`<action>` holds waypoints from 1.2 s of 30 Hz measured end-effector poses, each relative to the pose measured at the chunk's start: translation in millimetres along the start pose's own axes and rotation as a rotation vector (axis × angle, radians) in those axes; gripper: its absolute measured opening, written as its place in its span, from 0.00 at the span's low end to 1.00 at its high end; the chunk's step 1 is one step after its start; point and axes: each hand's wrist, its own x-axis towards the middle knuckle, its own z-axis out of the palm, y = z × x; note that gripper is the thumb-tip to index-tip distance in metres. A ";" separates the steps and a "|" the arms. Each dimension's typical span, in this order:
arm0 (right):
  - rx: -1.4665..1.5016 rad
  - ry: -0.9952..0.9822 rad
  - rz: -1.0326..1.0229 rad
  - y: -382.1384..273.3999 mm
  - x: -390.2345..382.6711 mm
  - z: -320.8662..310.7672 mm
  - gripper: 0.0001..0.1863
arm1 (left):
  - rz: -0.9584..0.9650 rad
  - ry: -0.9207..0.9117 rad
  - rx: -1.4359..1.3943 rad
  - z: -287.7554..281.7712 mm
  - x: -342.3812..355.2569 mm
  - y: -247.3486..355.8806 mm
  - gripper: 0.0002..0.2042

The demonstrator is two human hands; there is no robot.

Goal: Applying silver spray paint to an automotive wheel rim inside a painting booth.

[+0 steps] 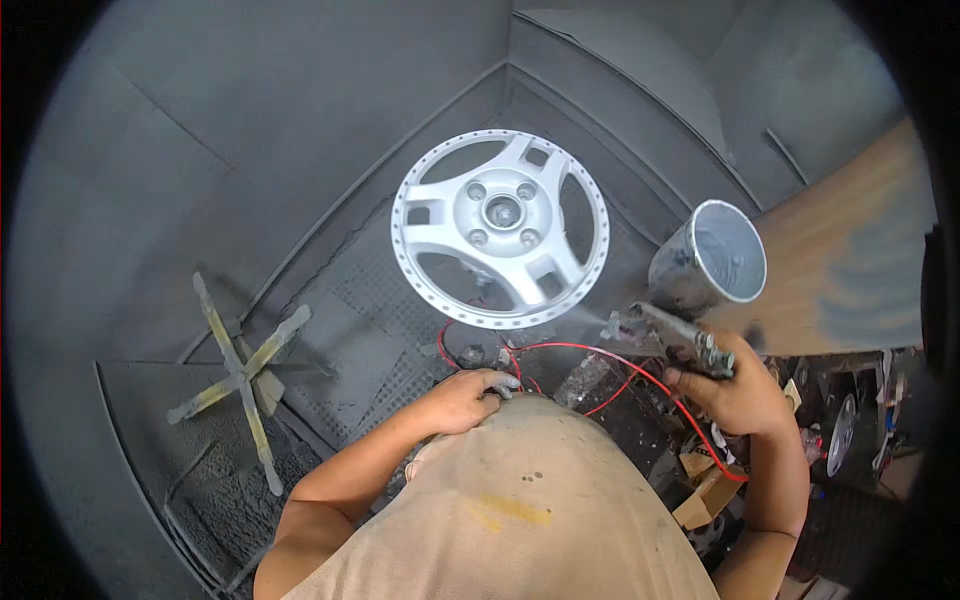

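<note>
A silver spray gun is gripped in my right hand, its nozzle pointing left. Above the gun stands a paint-coated cup, open at the top and wet with silver inside. Pale mist leaves the nozzle toward the lower right rim of a silver wheel. The wheel has three broad spokes and faces up, raised above the floor; its support is mostly hidden. My left hand rests against the front of my shirt, fingers curled and tips stained grey. Whether anything is inside those fingers is hidden.
A red hose runs from near the wheel's base past my right wrist. At left stands a taped cross-shaped stand. Grey walls enclose the far side. A brown panel, cardboard boxes and another wheel lie right.
</note>
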 end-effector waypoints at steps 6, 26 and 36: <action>-0.074 -0.134 -0.392 -9.1 4.1 9.1 0.19 | 0.001 0.031 -0.093 13.2 -4.9 -4.0 0.20; 0.295 0.031 -0.518 -54.3 73.5 0.0 0.10 | -0.095 0.168 -0.551 -8.6 16.2 -28.1 0.24; 0.273 -0.076 -0.437 -50.7 49.1 3.6 0.12 | -0.033 0.130 -0.462 16.7 38.7 -53.1 0.22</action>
